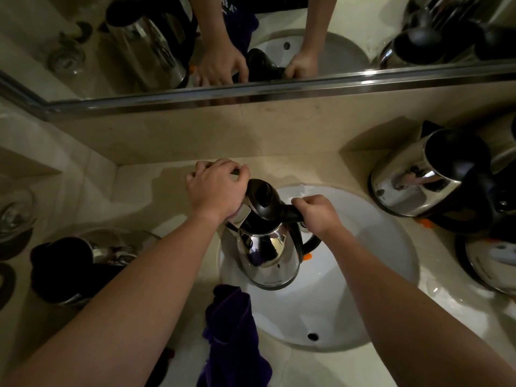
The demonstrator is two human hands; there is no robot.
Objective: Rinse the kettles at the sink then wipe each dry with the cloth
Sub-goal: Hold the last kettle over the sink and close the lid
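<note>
Head view: a steel kettle (266, 252) with its black lid raised is held over the white sink (371, 263). The right hand (318, 215) grips its handle, fingers curled; the left hand (215, 188), fingers curled, covers something hidden behind the lid. A purple cloth (231, 328) drapes the sink's near rim; other kettles (427, 174) stand on the bench (156, 191).

Held kettle (265, 255): mirror-bright silver body, black lid and handle, small orange tab at the base. Sink (377, 247): plain white basin. Cloth (231, 339): deep purple, unpatterned. Tabletop (145, 188): pale beige stone. Side kettle (413, 182): silver with black lid.
</note>
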